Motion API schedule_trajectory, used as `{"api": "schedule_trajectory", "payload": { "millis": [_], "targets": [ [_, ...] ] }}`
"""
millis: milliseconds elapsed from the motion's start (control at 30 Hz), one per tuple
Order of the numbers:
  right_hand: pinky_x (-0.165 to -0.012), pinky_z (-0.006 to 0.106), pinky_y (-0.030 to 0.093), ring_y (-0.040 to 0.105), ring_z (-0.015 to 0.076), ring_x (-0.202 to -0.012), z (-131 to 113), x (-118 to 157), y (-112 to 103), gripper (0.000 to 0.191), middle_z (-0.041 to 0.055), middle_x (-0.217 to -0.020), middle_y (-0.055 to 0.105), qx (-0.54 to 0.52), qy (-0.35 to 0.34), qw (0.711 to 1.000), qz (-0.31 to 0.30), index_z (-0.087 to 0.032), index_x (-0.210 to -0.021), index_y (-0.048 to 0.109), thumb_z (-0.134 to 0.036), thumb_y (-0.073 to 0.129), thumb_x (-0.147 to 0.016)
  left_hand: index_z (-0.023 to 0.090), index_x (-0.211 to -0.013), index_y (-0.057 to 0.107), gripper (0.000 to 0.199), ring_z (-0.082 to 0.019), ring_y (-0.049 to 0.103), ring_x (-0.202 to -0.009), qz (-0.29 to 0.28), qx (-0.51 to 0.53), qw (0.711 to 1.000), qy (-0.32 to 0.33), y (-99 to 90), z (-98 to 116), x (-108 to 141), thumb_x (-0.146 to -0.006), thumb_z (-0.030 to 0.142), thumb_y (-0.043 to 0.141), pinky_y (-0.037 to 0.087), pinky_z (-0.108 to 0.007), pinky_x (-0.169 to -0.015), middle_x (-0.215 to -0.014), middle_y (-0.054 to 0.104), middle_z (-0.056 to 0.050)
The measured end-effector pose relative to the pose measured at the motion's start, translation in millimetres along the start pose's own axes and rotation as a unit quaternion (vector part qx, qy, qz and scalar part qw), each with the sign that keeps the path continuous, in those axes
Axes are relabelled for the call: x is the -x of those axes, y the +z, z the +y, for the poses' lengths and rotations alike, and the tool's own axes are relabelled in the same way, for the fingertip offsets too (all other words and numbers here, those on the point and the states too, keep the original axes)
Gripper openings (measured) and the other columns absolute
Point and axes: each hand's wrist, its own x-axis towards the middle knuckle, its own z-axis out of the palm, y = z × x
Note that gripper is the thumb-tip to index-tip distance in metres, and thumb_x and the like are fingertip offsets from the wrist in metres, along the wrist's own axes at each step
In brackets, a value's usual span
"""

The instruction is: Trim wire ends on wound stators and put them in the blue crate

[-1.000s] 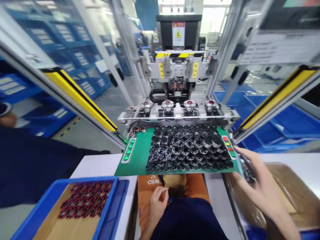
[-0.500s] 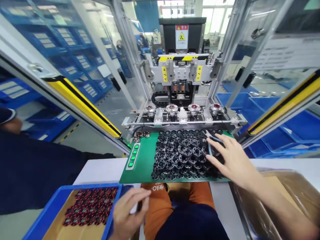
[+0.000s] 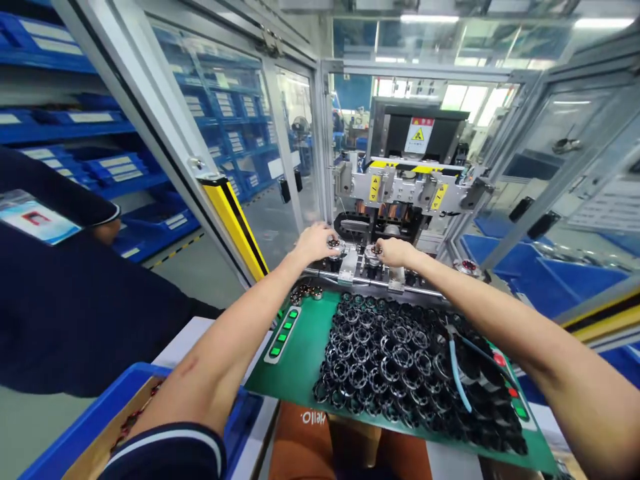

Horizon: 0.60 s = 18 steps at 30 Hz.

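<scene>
My left hand (image 3: 316, 243) reaches to the leftmost round fixture (image 3: 335, 248) of the machine, its fingers closed around the part on top. On the second fixture (image 3: 373, 255), my right hand (image 3: 394, 253) has its fingers pressed together on the round part there. Nearer me, many black rings (image 3: 393, 360) cover the green board (image 3: 305, 353). Blue-handled pliers (image 3: 459, 377) lie on the rings at the right, with their handles apart. Another fixture with a red-marked part (image 3: 467, 267) shows beyond my right forearm.
A blue bin (image 3: 113, 400) stands at lower left, partly behind my left arm. A person in dark clothes (image 3: 95, 293) is at the left. Yellow-edged frame posts (image 3: 235, 230) flank the machine. Small round parts (image 3: 306, 292) lie on the board's back left corner.
Both hands have moved forward to the machine's fixtures, my left from above my lap and my right from the pliers. The view has shifted, and the person at the left shows more.
</scene>
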Motion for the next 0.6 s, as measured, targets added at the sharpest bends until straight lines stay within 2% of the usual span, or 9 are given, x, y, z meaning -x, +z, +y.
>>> {"api": "schedule_trajectory", "payload": {
  "millis": [100, 167, 233, 367, 467, 533, 600],
  "targets": [
    [-0.106, 0.042, 0.064, 0.081, 0.0371, -0.128, 5, -22, 7, 0.042, 0.0235, -0.136, 0.083, -0.003, 0.015, 0.999, -0.037, -0.013, -0.144, 0.078, -0.019, 0.067, -0.104, 0.020, -0.123, 0.088, 0.041, -0.036, 0.058, -0.141, -0.006, -0.006, 1.000, -0.001, 17.9, -5, -11, -0.096, 0.052, 0.087, 0.050, -0.046, -0.119, -0.143, 0.071, -0.015],
    [-0.094, 0.037, 0.066, 0.086, 0.0306, -0.104, 7, -32, 8, 0.037, 0.0172, -0.111, 0.087, -0.019, 0.024, 0.996, -0.082, -0.013, -0.138, 0.079, -0.017, 0.067, -0.103, 0.020, -0.121, 0.089, 0.045, -0.038, 0.057, -0.143, -0.023, -0.014, 1.000, 0.003, 24.5, -9, -18, -0.096, 0.057, 0.085, 0.048, -0.048, -0.122, -0.144, 0.072, -0.016],
    [-0.082, 0.032, 0.067, 0.083, 0.0236, -0.081, 7, -41, 9, 0.034, 0.0100, -0.092, 0.085, -0.041, 0.035, 0.990, -0.134, -0.013, -0.137, 0.078, -0.016, 0.068, -0.105, 0.019, -0.123, 0.090, 0.050, -0.039, 0.056, -0.145, -0.053, -0.021, 0.998, 0.011, 28.9, -13, -25, -0.097, 0.061, 0.083, 0.049, -0.048, -0.122, -0.146, 0.072, -0.018],
    [-0.073, 0.030, 0.067, 0.075, 0.0165, -0.068, 0, -53, 15, 0.029, 0.0032, -0.085, 0.080, -0.055, 0.064, 0.978, -0.189, -0.011, -0.138, 0.074, -0.020, 0.071, -0.110, 0.015, -0.132, 0.089, 0.057, -0.041, 0.057, -0.147, -0.115, -0.027, 0.992, 0.031, 32.7, -13, -35, -0.102, 0.061, 0.075, 0.053, -0.048, -0.120, -0.148, 0.073, -0.023],
    [-0.072, 0.029, 0.066, 0.073, 0.0151, -0.065, -3, -53, 13, 0.027, 0.0024, -0.083, 0.079, -0.050, 0.069, 0.976, -0.199, -0.010, -0.136, 0.074, -0.019, 0.073, -0.110, 0.008, -0.135, 0.087, 0.061, -0.046, 0.054, -0.150, -0.123, -0.025, 0.991, 0.043, 24.4, -9, -37, -0.102, 0.058, 0.076, 0.053, -0.054, -0.122, -0.155, 0.068, -0.028],
    [-0.070, 0.028, 0.065, 0.072, 0.0156, -0.063, -4, -49, 4, 0.028, 0.0047, -0.082, 0.080, -0.044, 0.064, 0.977, -0.197, -0.009, -0.135, 0.074, -0.017, 0.075, -0.108, 0.004, -0.138, 0.084, 0.065, -0.048, 0.051, -0.153, -0.105, -0.018, 0.993, 0.044, 10.7, -7, -33, -0.102, 0.057, 0.076, 0.051, -0.055, -0.125, -0.161, 0.062, -0.030],
    [-0.070, 0.029, 0.065, 0.073, 0.0173, -0.064, -5, -41, -10, 0.028, 0.0092, -0.085, 0.082, -0.031, 0.052, 0.981, -0.185, -0.007, -0.137, 0.073, -0.019, 0.068, -0.112, 0.002, -0.147, 0.078, 0.069, -0.047, 0.048, -0.156, -0.069, -0.007, 0.997, 0.040, -7.0, -7, -21, -0.107, 0.057, 0.069, 0.049, -0.055, -0.128, -0.166, 0.056, -0.030]
  ]
}}
